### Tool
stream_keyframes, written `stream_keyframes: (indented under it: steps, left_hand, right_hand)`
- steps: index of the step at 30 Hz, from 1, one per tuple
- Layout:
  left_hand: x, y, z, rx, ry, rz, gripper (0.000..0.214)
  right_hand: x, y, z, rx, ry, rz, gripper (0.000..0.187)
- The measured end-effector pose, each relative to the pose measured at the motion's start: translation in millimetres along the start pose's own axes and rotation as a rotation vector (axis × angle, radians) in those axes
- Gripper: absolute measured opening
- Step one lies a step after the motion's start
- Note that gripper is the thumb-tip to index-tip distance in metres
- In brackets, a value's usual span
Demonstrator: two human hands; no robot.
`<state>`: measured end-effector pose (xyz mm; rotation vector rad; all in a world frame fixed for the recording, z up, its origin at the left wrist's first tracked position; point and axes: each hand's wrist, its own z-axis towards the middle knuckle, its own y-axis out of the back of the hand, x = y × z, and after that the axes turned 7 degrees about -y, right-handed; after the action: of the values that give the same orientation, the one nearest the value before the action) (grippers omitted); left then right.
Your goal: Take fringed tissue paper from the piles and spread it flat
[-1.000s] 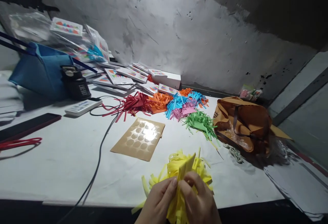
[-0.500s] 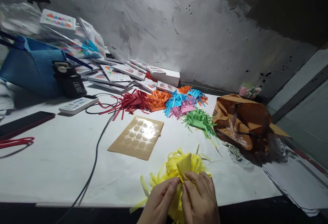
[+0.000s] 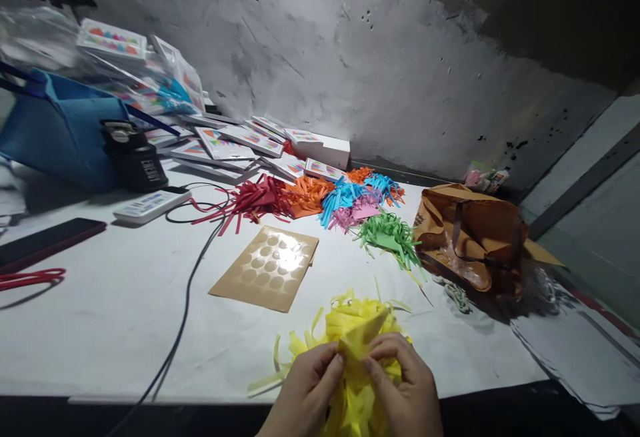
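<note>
Both hands pinch a yellow paper tassel [image 3: 356, 320] at the table's front edge, its fringe strips spreading away from me and down toward me. My left hand [image 3: 311, 384] grips the left side of the tassel's flat uncut band between thumb and fingers. On the right side of that band, my right hand [image 3: 404, 380] closes thumb against forefinger. Beyond the hands lies a brown sheet of clear round stickers [image 3: 270, 267]. Green [image 3: 390, 234], pink [image 3: 365, 207], blue [image 3: 343, 198], orange [image 3: 306, 196] and red [image 3: 263, 197] fringed paper tassels lie in a row farther back.
A brown paper bag [image 3: 470, 237] lies on its side at the right, near white sheets [image 3: 575, 357]. Flat printed boxes [image 3: 225, 144] are heaped at the back left. A black bottle [image 3: 135, 157], power bank [image 3: 153, 205], phone [image 3: 50, 242] and dark cable [image 3: 187, 304] occupy the left.
My hands have moved slightly apart, spreading the yellow band wider between them. Its upper corner now tilts to the right. Everything else on the table stays put.
</note>
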<state>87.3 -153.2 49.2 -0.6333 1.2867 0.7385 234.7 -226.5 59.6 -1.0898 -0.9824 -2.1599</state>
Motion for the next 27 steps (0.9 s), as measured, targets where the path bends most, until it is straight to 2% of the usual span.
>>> stream_keyframes:
  steps: [2,4,7,9,11,13,17,19,21,24,27]
  left_hand:
    - [-2.2,2.0,-0.6,-0.007,-0.052,0.140,0.043]
    - [-4.5,2.8,-1.6,-0.003,-0.129,0.272,0.040]
    - [-6.7,2.1,-3.2,0.039,-0.258,0.431,0.033]
    - [-6.8,2.2,-3.5,0.058,-0.347,0.590,0.031]
    - [-6.8,4.7,-2.6,0.068,-0.433,0.774,0.028]
    - [-8.5,10.1,0.2,0.074,-0.513,0.904,0.024]
    - [-19.6,23.6,10.7,0.059,-0.666,0.935,0.027]
    - [-26.5,26.9,15.9,0.076,-0.746,0.948,0.036]
    - [-32.1,26.6,19.0,0.119,-0.824,0.963,0.041]
    - [-36.1,23.3,19.3,0.115,-0.898,0.918,0.029]
    - [-38.1,24.6,17.4,0.100,-0.934,0.810,0.023]
  right_hand:
    - [4.4,-1.1,-1.3,-0.139,0.182,-0.148,0.009]
    - [8.6,-5.5,-4.1,-0.196,0.338,-0.310,0.021]
    - [10.1,-10.9,-5.7,-0.118,0.486,-0.556,0.042]
    - [7.4,-8.4,-2.2,-0.054,0.609,-0.677,0.046]
    - [5.2,-0.1,4.6,-0.011,0.679,-0.694,0.042]
    - [7.1,11.6,13.2,0.047,0.583,-0.610,0.033]
    - [24.7,31.7,30.0,0.293,0.026,-0.332,0.028]
    - [34.2,35.9,35.4,0.367,-0.164,-0.209,0.028]
    - [40.0,36.1,37.3,0.382,-0.232,-0.121,0.028]
    - [40.0,33.5,34.9,0.378,-0.255,-0.034,0.028]
    - [27.8,35.9,31.8,0.271,-0.258,-0.035,0.034]
